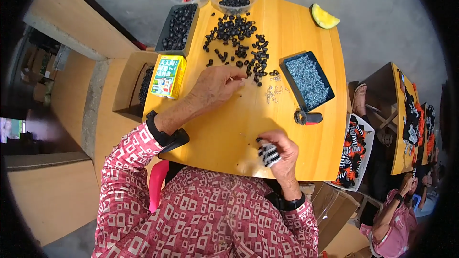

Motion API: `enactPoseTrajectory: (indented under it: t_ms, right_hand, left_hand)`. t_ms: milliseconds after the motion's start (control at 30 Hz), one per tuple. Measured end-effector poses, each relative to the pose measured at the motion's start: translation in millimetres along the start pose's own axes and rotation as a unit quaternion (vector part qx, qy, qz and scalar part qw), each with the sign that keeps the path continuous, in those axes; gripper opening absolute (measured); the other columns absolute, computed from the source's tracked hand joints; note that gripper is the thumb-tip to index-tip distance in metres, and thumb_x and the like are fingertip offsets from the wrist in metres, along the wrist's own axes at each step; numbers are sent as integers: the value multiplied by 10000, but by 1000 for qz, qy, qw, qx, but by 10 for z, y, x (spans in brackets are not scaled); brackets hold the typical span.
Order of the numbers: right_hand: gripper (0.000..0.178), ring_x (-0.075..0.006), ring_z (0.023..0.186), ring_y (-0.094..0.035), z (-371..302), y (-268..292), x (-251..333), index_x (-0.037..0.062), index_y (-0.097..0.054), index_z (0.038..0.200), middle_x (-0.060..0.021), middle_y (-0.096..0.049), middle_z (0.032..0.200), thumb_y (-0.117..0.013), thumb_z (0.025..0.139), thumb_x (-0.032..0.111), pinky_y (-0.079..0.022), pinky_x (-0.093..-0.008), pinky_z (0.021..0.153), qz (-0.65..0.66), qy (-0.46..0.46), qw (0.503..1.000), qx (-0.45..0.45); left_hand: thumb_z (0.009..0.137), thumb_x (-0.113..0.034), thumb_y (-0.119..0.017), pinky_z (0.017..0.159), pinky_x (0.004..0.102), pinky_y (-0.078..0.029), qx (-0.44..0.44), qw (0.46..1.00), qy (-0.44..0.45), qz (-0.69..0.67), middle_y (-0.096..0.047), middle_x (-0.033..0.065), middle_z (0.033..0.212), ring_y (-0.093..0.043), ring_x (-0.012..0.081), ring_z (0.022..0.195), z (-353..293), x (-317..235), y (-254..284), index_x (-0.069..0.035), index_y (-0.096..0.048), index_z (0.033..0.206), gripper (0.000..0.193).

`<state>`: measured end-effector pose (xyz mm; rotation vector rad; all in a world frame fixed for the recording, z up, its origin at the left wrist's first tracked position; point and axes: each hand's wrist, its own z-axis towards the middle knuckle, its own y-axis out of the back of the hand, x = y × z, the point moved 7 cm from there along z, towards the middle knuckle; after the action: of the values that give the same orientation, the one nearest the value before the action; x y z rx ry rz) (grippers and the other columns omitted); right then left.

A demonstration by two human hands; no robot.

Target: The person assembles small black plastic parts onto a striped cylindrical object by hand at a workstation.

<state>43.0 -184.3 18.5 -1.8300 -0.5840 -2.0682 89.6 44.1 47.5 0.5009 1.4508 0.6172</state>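
My left hand (pixel 218 84) reaches over the wooden table to the near edge of a scatter of small black plastic parts (pixel 237 28). Its thumb and forefinger come together beside those parts; whatever may be between them is too small to make out. Closer to my body, my right hand (pixel 284 155) is closed around a small black-and-white striped piece (pixel 269 154) with a dark end. Tiny clear or silvery bits (pixel 273 94) lie on the wood to the right of my left hand.
A dark tray of small silvery-blue pieces (pixel 308 81) stands right, a black-and-red tool (pixel 308 118) below it. Far left are a tray of black parts (pixel 180 26), a yellow carton (pixel 168 76) and clear bowls (pixel 234 1). A melon slice (pixel 325 17) sits far right; striped pieces fill a box (pixel 351 155).
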Motion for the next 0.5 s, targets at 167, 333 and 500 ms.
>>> enactPoseTrajectory:
  t_ms: [167,333,500]
  right_hand:
    - [219,-130,852,-648,-39,213,-21,-39,-650,996,-58,-652,931,-601,808,-142,-523,-251,764,25,4,998,-64]
    - [222,-122,849,-636,-19,197,-79,-33,-649,1000,-47,-637,924,-603,811,-140,-514,-249,778,34,-28,997,-68]
    - [238,-124,858,-631,-42,169,-137,-38,-645,1003,-41,-630,929,-599,797,-149,-507,-247,794,43,-39,996,-62]
  left_hand:
    - [889,-157,-652,711,334,-531,-13,999,-32,24,-704,142,915,-686,248,783,-148,41,-23,-5,-695,1061,234]
    - [881,-146,-655,719,357,-531,-98,992,-37,72,-691,152,940,-678,296,804,-29,187,63,-17,-682,1074,234]
    - [864,-135,-657,744,388,-519,-152,980,-35,124,-665,148,918,-660,317,852,56,176,125,-28,-671,1085,247]
